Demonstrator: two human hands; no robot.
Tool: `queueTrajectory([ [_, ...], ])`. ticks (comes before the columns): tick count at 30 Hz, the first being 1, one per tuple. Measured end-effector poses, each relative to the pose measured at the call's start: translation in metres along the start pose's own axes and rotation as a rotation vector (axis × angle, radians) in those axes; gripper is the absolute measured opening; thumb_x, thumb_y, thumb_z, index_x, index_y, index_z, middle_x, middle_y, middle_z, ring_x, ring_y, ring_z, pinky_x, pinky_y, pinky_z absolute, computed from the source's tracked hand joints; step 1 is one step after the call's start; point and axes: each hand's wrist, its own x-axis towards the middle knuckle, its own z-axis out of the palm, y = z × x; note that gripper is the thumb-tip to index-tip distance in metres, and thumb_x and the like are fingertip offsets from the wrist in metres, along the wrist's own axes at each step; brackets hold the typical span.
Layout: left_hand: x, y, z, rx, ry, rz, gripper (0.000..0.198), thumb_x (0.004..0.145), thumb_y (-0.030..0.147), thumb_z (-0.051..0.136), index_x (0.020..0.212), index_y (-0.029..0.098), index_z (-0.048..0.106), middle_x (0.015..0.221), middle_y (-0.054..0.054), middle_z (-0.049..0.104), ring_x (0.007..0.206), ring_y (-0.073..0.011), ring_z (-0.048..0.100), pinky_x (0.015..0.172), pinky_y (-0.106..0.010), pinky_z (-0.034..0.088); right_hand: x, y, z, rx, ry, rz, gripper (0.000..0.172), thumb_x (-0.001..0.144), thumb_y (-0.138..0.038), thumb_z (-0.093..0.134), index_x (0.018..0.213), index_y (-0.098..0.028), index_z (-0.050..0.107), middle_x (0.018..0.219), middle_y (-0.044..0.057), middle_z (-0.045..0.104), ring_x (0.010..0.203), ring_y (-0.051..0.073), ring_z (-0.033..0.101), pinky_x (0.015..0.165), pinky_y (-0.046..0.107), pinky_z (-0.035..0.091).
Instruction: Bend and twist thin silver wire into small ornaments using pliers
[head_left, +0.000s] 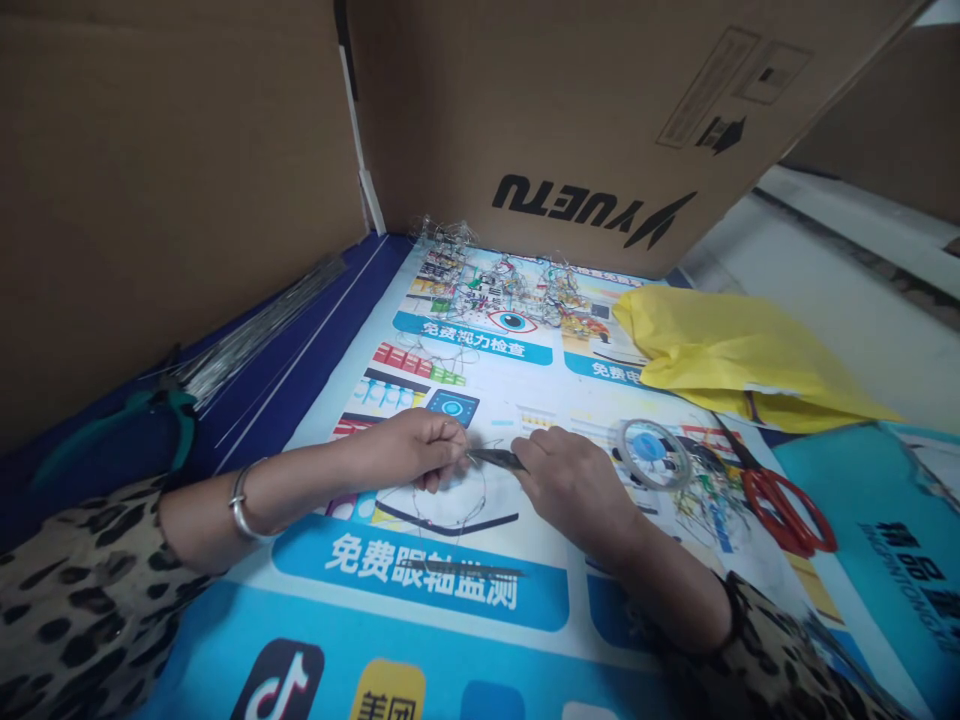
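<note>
My left hand (416,448) is closed, thumb and fingers pinching a thin wire (481,503) that hangs below in a loop with small beads or knots along it. My right hand (574,480) is wrapped round long-nosed pliers (496,459), whose handles are hidden in the palm. The dark jaws point left and meet the wire close to my left fingertips; whether they grip it is too small to tell. Under both hands lies a printed poster sheet (480,640). Right of my right hand is a roll of clear tape (652,455).
Red-handled scissors (787,510) lie at right beside a tangle of small wired pieces (709,495). A yellow bag (735,350) is behind them. More tangled wire (495,285) sits at the back. Straight wires (255,335) and green-handled pliers (169,405) lie left. Cardboard (465,120) walls the far side.
</note>
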Motion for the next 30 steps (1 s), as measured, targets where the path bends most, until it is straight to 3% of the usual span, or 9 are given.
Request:
queueTrajectory([
  [7, 0.001, 0.000, -0.001, 0.020, 0.011, -0.011, 0.014, 0.084, 0.027, 0.047, 0.081, 0.015, 0.053, 0.068, 0.000, 0.060, 0.057, -0.0085, 0.056, 0.053, -0.021, 0.041, -0.002, -0.010, -0.015, 0.059, -0.159, 0.143, 0.011, 0.084, -0.028, 0.054, 0.079, -0.019, 0.056, 0.074, 0.003, 0.061, 0.069, 0.017, 0.054, 0.055, 0.026, 0.027],
  [17, 0.002, 0.002, -0.001, -0.002, 0.010, -0.041, 0.018, 0.077, 0.032, 0.056, 0.076, 0.014, 0.055, 0.067, -0.002, 0.064, 0.057, -0.0111, 0.059, 0.053, -0.023, 0.040, -0.001, -0.014, -0.023, 0.144, -0.288, 0.249, 0.020, 0.088, -0.035, 0.044, 0.084, -0.020, 0.058, 0.081, 0.003, 0.063, 0.074, 0.019, 0.058, 0.056, 0.026, 0.031],
  [30, 0.000, 0.003, -0.001, -0.081, -0.006, -0.065, 0.014, 0.076, 0.028, 0.058, 0.074, 0.014, 0.054, 0.066, 0.001, 0.062, 0.055, -0.0092, 0.058, 0.053, -0.022, 0.042, -0.002, -0.011, -0.022, 0.199, -0.246, 0.167, 0.018, 0.087, -0.032, 0.047, 0.083, -0.018, 0.057, 0.080, 0.004, 0.060, 0.075, 0.017, 0.054, 0.061, 0.027, 0.033],
])
